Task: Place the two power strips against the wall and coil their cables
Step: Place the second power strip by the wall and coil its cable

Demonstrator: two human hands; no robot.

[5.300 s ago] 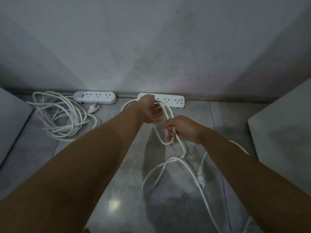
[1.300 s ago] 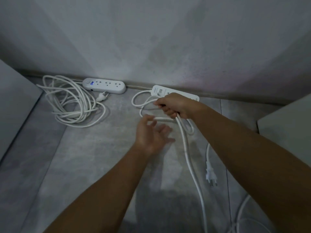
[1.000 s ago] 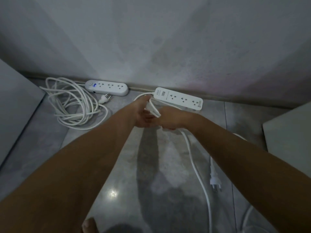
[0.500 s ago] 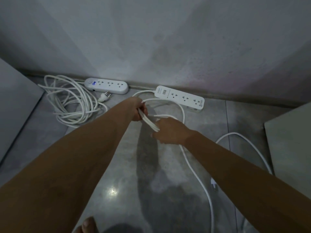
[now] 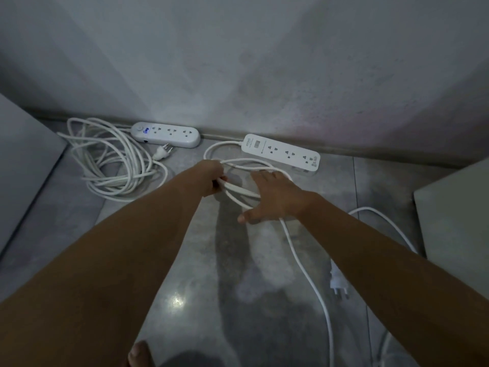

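Note:
Two white power strips lie along the foot of the wall. The rounded left strip (image 5: 166, 134) has a blue lit display, and its cable (image 5: 105, 160) lies in a loose coil to its left with the plug (image 5: 162, 152) beside it. The right strip (image 5: 281, 151) is rectangular. My left hand (image 5: 211, 178) grips a few loops of the right strip's cable (image 5: 238, 192) just in front of it. My right hand (image 5: 272, 200) is spread flat over those loops, fingers straight. The rest of that cable (image 5: 309, 282) trails towards me, and its plug (image 5: 337, 282) lies on the floor under my right forearm.
The floor (image 5: 185, 260) is glossy grey tile. A grey panel (image 5: 23, 165) stands at the left and a pale box-like surface (image 5: 455, 221) at the right. A toe (image 5: 140, 353) shows at the bottom edge.
My right hand has let go of the cable and spread open over the loops, which now lie wider. My left hand keeps its grip at the same place.

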